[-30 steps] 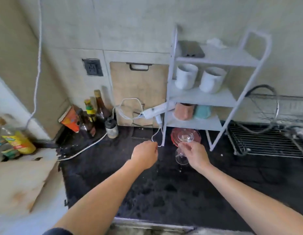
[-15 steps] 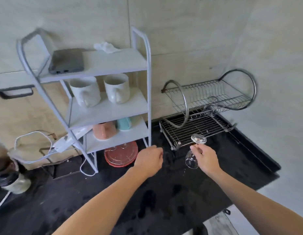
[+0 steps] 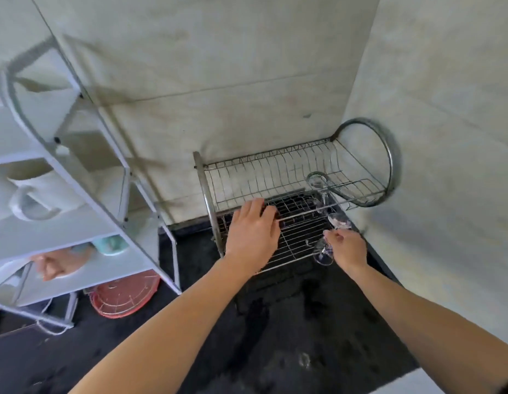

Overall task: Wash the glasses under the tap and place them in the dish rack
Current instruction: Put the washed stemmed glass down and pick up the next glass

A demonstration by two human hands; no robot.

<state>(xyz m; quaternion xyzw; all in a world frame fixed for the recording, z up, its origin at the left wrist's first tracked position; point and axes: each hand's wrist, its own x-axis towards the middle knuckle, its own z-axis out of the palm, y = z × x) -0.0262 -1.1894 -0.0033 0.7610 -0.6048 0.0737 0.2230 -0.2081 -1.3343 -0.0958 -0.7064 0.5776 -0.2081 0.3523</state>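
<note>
Both your forearms come in from the bottom edge and go up toward the dish rack (image 3: 388, 155), which stands in the corner of the black counter (image 3: 275, 345), a little to 3 o'clock from the middle of the view.

Your left hand (image 3: 254, 231) lies palm down on the left front part of the rack. Its fingers (image 3: 259, 207) are straight and close together, released, and they point to 12 o'clock over the front bar. They seem to rest on the wires and grasp nothing.

Your right hand (image 3: 348, 247) is at 3 o'clock from the left one, at the right front edge of the rack. Its fingers are curled and pinch the stem of a wine glass (image 3: 323, 255). The glass is upside down and tilted: the bowl hangs at 8 o'clock from the hand, over the lower grid, and the round foot stands out at 12 o'clock above the fingertips. I cannot tell if the bowl touches the wires.

A second glass (image 3: 318, 180) is already in the rack, at 12 o'clock from your right hand, with the foot up. It is blurred.

At 9 o'clock from the rack stands a white shelf (image 3: 84, 191) with a white mug (image 3: 40, 191), a pink cup (image 3: 59, 265) and a green cup (image 3: 110, 245). A red plate (image 3: 124, 295) lies under it on the counter.
</note>
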